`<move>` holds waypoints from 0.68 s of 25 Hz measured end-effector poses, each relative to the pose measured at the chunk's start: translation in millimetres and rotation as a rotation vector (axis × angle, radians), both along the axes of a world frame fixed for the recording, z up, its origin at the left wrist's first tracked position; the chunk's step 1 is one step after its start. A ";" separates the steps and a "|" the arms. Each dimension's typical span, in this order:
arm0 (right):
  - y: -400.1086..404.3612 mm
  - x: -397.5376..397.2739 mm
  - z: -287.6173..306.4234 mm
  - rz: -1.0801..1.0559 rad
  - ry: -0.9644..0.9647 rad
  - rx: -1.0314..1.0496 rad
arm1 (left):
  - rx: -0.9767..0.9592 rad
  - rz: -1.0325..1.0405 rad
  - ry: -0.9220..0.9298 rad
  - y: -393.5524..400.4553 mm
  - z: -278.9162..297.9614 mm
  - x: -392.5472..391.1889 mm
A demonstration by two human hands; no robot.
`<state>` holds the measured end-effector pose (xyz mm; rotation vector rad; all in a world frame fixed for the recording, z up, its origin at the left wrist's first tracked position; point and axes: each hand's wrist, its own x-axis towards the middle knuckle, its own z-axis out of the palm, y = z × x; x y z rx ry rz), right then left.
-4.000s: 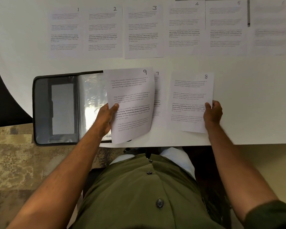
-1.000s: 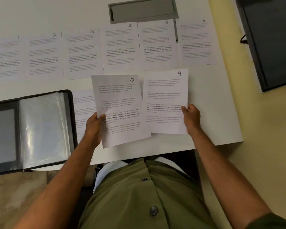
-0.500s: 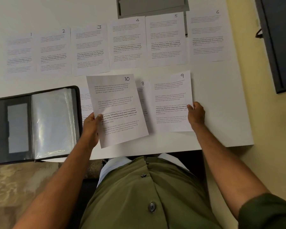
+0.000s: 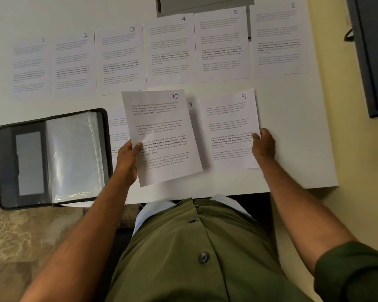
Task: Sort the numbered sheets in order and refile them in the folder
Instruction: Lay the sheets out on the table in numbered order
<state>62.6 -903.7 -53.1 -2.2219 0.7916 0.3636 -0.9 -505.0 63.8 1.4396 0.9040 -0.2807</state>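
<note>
- nearest, below the folder (image 4: 52, 158) and to its right, the person's green shirt (image 4: 183, 247) fills the bottom of the view, both forearms reaching up over the near edge of the white table (image 4: 292, 138).
- the folder lies open at the table's near left edge, clear sleeves on its right half, partly overhanging the edge.
- just right of the folder, the left hand (image 4: 127, 158) pinches the left edge of sheet 10 (image 4: 162, 136), thumb on top, fingers curled under; the sheet is tilted and lifted.
- farther right of the folder, the right hand (image 4: 263, 144) grips the right edge of sheet 9 (image 4: 229, 129), thumb on the paper.
- sheet 8 (image 4: 191, 110) peeks out between those two; another sheet (image 4: 118, 131) shows beside the folder, its number hidden.
- beyond the folder, a row of sheets 1 to 6 (image 4: 168, 49) lies flat, running left to right.
</note>
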 end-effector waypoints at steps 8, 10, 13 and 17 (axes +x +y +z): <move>11.5 -10.5 18.4 0.031 -0.103 -0.158 | -0.067 -0.018 -0.015 -18.5 -2.7 7.2; 25.5 -12.8 27.8 0.050 -0.157 0.059 | -0.106 -0.028 -0.023 -28.7 -3.0 11.8; 52.7 -17.8 53.0 0.104 0.031 0.464 | -0.142 -0.053 -0.022 -45.1 -3.1 20.4; 74.6 -29.5 68.4 0.041 0.057 0.695 | -0.145 -0.114 -0.009 -64.3 -3.9 31.6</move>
